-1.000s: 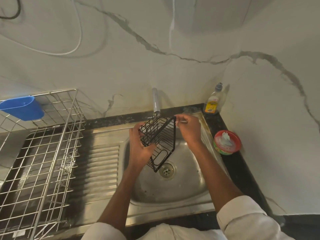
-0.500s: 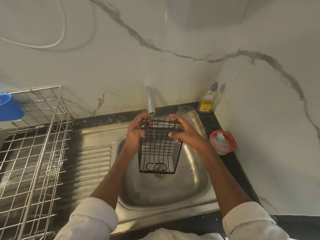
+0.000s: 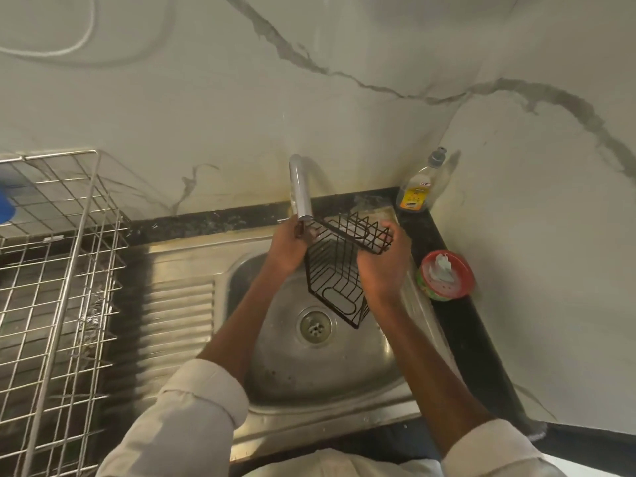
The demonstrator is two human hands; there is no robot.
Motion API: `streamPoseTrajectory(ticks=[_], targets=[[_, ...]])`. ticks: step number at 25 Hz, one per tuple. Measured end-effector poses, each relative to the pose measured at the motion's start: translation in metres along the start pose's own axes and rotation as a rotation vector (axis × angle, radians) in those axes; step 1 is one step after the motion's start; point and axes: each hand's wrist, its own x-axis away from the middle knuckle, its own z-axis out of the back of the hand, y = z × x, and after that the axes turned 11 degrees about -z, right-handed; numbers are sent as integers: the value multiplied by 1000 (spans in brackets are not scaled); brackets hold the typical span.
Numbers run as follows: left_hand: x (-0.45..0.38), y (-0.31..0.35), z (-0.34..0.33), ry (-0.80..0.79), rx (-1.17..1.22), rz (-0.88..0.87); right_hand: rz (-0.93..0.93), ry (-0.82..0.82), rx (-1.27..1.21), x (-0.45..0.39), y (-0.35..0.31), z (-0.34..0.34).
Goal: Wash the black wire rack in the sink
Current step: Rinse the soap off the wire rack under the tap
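Note:
I hold the black wire rack (image 3: 339, 270) tilted over the steel sink (image 3: 330, 359), just under the chrome tap (image 3: 298, 187). My left hand (image 3: 287, 247) grips the rack's upper left corner right below the spout. My right hand (image 3: 383, 266) grips its right side, fingers curled over the top edge. The rack's lower corner points down toward the drain (image 3: 315, 326). I cannot make out any running water.
A dish soap bottle (image 3: 418, 189) stands in the back right corner on the black counter. A red-lidded tub (image 3: 445, 275) sits right of the sink. A large silver wire dish rack (image 3: 58, 280) fills the left side beside the ribbed drainboard (image 3: 179, 325).
The rack has been turned from hanging square under the tap to tilted with a corner down. My right hand shifted from its top to its right side, and the view dropped slightly.

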Motion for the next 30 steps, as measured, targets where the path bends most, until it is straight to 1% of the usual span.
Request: streamPoseTrajectory(ticks=[2, 4, 8, 11, 13, 14, 16, 18, 21, 23, 25, 27, 30], targets=[[5, -6, -7, -26, 4, 16, 14, 49, -39, 2, -1, 5], [10, -12, -12, -49, -51, 34, 41, 48, -41, 4, -2, 10], [17, -16, -18, -83, 29, 68, 93, 30, 34, 4, -2, 14], [24, -39, -14, -56, 0, 118, 1, 55, -67, 4, -6, 16], [38, -63, -12, -7, 2, 249, -76, 78, -186, 3, -5, 18], [45, -76, -13, 13, 56, 337, -81, 80, -221, 4, -4, 19], [56, -85, -17, -3, 230, 461, -44, 60, -231, 6, 2, 21], [61, -75, -24, -29, 400, 501, 10, 20, -224, 13, 7, 24], [55, -57, -33, -13, 617, 519, 154, 8, -162, 23, 19, 35], [48, -53, -36, 28, 679, 533, 193, 3, -128, 24, 32, 44], [44, -53, -37, 55, 696, 541, 161, -11, -122, 22, 44, 54], [41, -57, -37, 81, 713, 537, 169, -19, -124, 21, 54, 61], [36, -60, -37, 79, 736, 552, 181, -53, -110, 22, 60, 65]])
